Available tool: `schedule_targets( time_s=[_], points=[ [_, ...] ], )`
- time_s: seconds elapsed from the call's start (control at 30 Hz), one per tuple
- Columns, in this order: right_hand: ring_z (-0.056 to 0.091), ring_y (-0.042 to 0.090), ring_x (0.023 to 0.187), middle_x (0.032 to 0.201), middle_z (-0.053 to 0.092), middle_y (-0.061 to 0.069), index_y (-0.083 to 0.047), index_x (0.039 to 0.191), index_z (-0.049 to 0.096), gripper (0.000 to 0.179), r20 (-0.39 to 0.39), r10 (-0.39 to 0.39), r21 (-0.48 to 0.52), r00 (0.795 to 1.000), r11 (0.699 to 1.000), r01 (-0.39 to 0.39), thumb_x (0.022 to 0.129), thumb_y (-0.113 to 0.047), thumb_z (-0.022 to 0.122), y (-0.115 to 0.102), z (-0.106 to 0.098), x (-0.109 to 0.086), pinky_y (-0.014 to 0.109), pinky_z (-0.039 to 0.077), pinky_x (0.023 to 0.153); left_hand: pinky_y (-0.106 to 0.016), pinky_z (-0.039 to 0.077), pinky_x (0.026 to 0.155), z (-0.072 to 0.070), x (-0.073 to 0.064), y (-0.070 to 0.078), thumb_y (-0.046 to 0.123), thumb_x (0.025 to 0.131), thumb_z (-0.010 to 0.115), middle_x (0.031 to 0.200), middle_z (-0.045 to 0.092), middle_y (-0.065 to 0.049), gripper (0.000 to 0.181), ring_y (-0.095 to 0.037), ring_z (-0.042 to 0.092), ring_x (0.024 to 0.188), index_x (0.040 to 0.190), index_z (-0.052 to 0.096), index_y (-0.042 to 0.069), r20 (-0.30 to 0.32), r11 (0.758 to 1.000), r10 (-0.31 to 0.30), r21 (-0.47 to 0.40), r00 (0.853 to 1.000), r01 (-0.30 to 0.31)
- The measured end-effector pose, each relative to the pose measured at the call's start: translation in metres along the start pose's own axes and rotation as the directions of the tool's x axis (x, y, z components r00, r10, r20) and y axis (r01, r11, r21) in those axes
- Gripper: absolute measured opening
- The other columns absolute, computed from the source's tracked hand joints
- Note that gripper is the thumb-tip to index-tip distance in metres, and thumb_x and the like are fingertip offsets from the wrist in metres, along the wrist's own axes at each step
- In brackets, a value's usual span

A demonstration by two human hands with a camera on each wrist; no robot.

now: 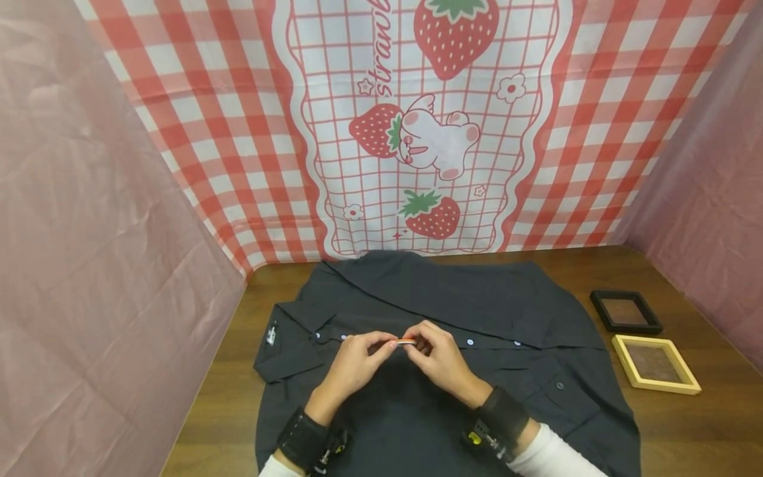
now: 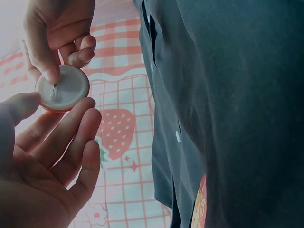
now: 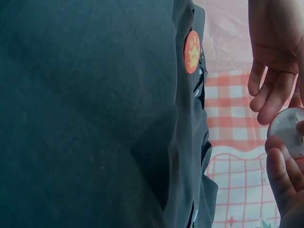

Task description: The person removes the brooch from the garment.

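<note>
Over the middle of a dark button-up shirt (image 1: 387, 411), both hands pinch one round pin badge (image 1: 406, 342). The left hand (image 1: 356, 363) grips its rim between thumb and fingertips. Opposite it, the right hand (image 1: 442, 358) has its thumb at the pin on the badge's back. That back (image 2: 71, 90) is pale and faces the left wrist camera; whether the pin is unfastened I cannot tell. A second badge, red with a yellow star (image 3: 192, 52), is on the shirt in the right wrist view.
The shirt is spread on a wooden table (image 1: 220, 397), its collar (image 1: 292, 338) to the left. At the right lie a black frame (image 1: 626, 311) and a yellow frame (image 1: 656, 364). A strawberry-print checked cloth (image 1: 411, 132) hangs behind, with pink cloth (image 1: 101, 232) at the sides.
</note>
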State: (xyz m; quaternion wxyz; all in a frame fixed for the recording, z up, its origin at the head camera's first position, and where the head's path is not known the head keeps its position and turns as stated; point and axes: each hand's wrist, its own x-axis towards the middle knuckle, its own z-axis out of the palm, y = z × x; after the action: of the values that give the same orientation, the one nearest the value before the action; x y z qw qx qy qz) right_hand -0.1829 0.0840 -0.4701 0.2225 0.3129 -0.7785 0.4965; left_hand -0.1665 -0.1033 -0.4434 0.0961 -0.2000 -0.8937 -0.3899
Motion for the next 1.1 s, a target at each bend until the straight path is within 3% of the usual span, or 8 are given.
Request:
schedule_targets(
  time_s=[0.27, 0.83, 1.1],
  points=[
    [0.052, 0.001, 0.062, 0.078, 0.061, -0.001, -0.012, 0.088, 0.068, 0.02, 0.041, -0.006, -0.007, 0.999, 1.0, 0.006, 0.079, 0.006, 0.072, 0.0014, -0.0023, 0.0015, 0.019, 0.049, 0.052, -0.035, 0.058, 0.08, 0.0003, 0.0006, -0.0008, 0.03, 0.095, 0.062, 0.102, 0.076, -0.005, 0.027, -0.017, 0.072, 0.092, 0.105, 0.074, 0.008, -0.015, 0.999, 0.0, -0.046, 1.0, 0.0],
    [0.053, -0.001, 0.065, 0.085, 0.062, -0.002, -0.015, 0.094, 0.069, 0.014, 0.163, 0.014, -0.007, 0.987, 1.0, -0.013, 0.083, -0.012, 0.076, 0.0034, -0.0091, 0.0001, 0.018, 0.049, 0.055, -0.035, 0.058, 0.081, 0.0026, -0.0008, -0.0013, 0.029, 0.094, 0.064, 0.103, 0.076, -0.005, 0.027, -0.018, 0.073, 0.095, 0.105, 0.075, 0.006, -0.004, 0.999, 0.013, -0.042, 1.0, -0.013],
    [0.061, 0.009, 0.074, 0.102, 0.063, 0.003, -0.014, 0.097, 0.067, 0.018, 0.187, 0.036, -0.025, 0.982, 0.999, -0.032, 0.082, -0.015, 0.078, 0.0037, -0.0095, -0.0028, 0.02, 0.052, 0.058, -0.036, 0.057, 0.08, 0.0025, -0.0009, -0.0008, 0.029, 0.092, 0.067, 0.102, 0.076, -0.002, 0.026, -0.018, 0.072, 0.094, 0.105, 0.075, 0.009, 0.003, 1.0, 0.012, -0.006, 1.0, -0.012]
  ],
)
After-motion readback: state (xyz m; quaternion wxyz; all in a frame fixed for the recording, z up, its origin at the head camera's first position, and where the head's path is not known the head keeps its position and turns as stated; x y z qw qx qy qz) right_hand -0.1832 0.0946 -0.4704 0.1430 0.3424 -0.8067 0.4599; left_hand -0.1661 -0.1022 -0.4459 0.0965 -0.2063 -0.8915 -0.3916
